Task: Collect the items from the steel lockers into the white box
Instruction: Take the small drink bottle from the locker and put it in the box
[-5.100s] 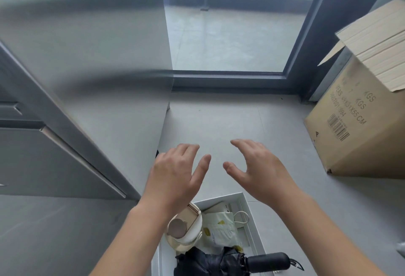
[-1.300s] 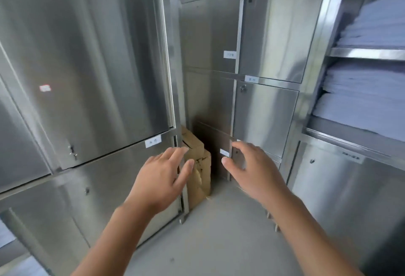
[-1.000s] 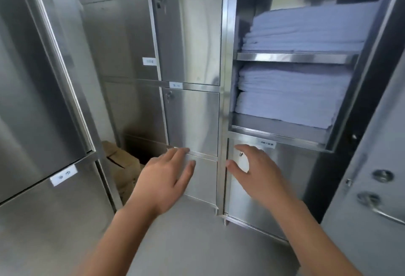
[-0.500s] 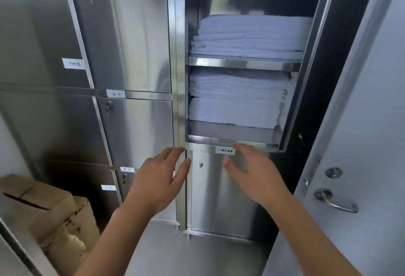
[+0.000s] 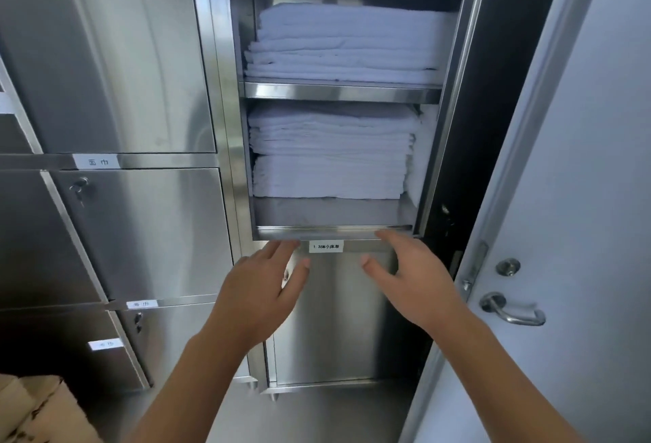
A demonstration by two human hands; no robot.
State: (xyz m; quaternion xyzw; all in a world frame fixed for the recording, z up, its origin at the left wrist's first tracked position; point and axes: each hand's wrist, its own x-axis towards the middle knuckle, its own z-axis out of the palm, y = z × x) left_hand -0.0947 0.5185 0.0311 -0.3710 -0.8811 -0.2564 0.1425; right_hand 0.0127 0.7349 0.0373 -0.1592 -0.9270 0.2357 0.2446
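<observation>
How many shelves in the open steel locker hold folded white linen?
2: the upper steel shelf, under one white linen stack, and the lower shelf, under a taller stack. Anything higher is out of frame.

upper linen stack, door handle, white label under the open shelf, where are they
upper linen stack [image 5: 347,44], head view, front folded edges
door handle [image 5: 518,316], head view, middle of lever
white label [image 5: 326,246], head view, its centre

1 head-worn wide-angle view, looking forward and slightly downward, facing the steel lockers [image 5: 141,231] head-on, standing close to them.
</observation>
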